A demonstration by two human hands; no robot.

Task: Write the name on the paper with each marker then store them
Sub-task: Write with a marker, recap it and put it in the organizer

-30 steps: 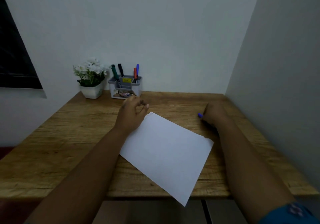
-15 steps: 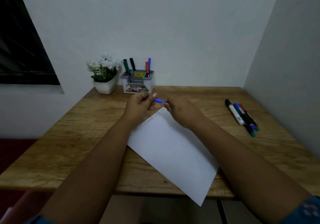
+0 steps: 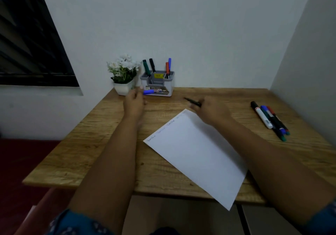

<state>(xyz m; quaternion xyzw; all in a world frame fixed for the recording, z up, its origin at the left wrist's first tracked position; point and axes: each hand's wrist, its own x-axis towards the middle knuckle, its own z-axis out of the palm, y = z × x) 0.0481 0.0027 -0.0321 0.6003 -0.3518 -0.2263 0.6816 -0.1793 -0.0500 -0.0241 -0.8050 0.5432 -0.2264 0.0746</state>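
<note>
I note a wooden desk (image 3: 109, 143) beneath both hands, white walls (image 3: 200, 25) beyond and right, a dark louvred window (image 3: 27, 43) far left.

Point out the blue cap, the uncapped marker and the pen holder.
blue cap (image 3: 148, 92): head view, middle of the cap in the left hand's fingers.
uncapped marker (image 3: 193, 101): head view, dark barrel ahead of the right hand.
pen holder (image 3: 157, 86): head view, front wall.
</note>
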